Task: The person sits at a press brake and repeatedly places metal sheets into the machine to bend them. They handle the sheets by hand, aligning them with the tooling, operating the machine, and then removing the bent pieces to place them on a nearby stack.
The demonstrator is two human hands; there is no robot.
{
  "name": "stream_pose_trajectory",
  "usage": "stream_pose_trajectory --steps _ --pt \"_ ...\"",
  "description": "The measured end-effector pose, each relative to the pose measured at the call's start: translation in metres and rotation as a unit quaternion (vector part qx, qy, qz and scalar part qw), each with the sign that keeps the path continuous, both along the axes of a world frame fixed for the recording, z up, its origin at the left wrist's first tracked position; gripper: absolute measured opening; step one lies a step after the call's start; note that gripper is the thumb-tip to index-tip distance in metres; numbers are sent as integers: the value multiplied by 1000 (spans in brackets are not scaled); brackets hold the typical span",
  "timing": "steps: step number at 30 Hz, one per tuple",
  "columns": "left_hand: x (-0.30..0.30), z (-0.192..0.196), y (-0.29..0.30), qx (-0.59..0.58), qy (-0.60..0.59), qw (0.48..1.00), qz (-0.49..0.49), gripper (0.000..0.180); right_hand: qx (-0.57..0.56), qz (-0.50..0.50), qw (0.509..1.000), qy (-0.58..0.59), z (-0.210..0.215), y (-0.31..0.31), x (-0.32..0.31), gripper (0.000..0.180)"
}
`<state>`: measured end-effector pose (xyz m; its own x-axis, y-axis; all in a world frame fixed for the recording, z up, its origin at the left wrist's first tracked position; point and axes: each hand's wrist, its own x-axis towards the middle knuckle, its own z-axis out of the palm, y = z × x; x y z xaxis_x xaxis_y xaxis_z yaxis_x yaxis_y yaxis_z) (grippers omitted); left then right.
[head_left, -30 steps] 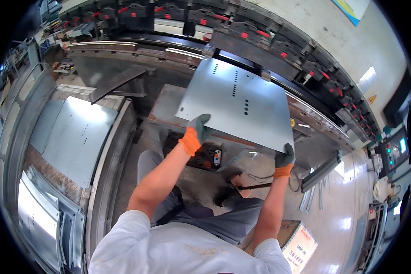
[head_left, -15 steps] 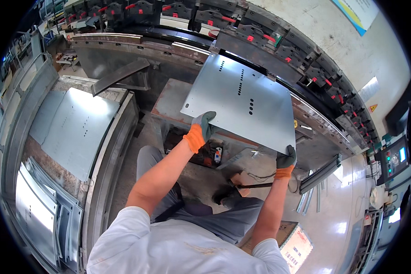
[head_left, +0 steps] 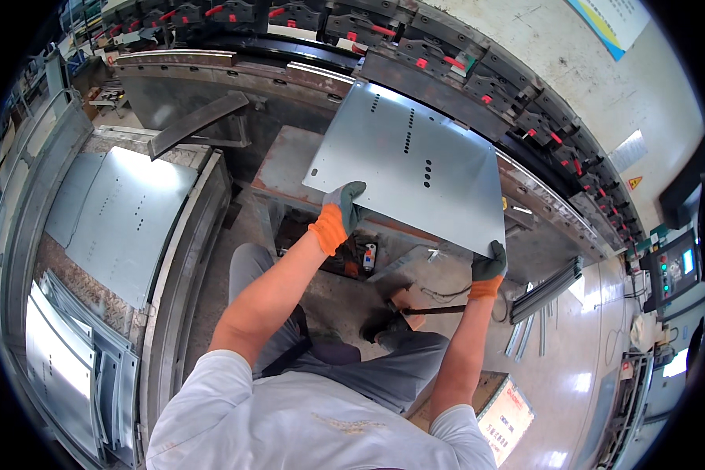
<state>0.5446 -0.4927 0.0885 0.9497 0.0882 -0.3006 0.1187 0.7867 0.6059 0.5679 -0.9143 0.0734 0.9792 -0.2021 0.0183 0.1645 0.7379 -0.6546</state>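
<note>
A flat grey sheet metal panel (head_left: 384,168) with rows of round holes lies tilted in front of me, its far edge against the dark tooling of a press brake (head_left: 439,98). My left hand (head_left: 345,207), in a grey-green glove with an orange cuff, is closed on the near edge, left of the middle. At the near right corner my right hand (head_left: 489,268), gloved the same way, grips the panel too. Both thumbs show on the upper face; the fingers underneath are mostly hidden.
To my left, a metal-sided bin (head_left: 176,258) holds flat panels (head_left: 121,219) and a stack of bent ones (head_left: 63,345). A rusty steel stand (head_left: 282,160) sits below the panel. At right are a control box (head_left: 676,266) and long metal strips (head_left: 547,291). A carton (head_left: 505,419) stands near my right elbow.
The dark strip seen beyond the panel's far edge is now hidden, and the edge appears to meet the tooling. Both hands keep their grip. The whole view has shifted slightly.
</note>
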Motion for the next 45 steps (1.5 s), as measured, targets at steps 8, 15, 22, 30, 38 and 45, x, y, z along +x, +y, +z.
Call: stream_pose_trajectory --steps 8,15,22,30,38,45 --pt "-4 4 0 -12 1 1000 21 26 -4 6 1000 12 2 4 -2 39" --pt "1 5 2 7 -20 1000 14 31 -9 56 998 -7 42 9 -8 38" --pt "-22 106 1 -19 -280 957 -75 64 -57 172 983 -26 27 19 -97 82" --pt "14 160 67 -64 -195 976 -72 104 -68 180 976 102 -141 25 -219 73" --pt "73 208 97 -63 -201 965 -159 94 -307 191 930 66 -196 61 -229 28" --pt "84 199 107 -124 -188 951 -212 60 -41 265 956 119 -206 44 -226 34"
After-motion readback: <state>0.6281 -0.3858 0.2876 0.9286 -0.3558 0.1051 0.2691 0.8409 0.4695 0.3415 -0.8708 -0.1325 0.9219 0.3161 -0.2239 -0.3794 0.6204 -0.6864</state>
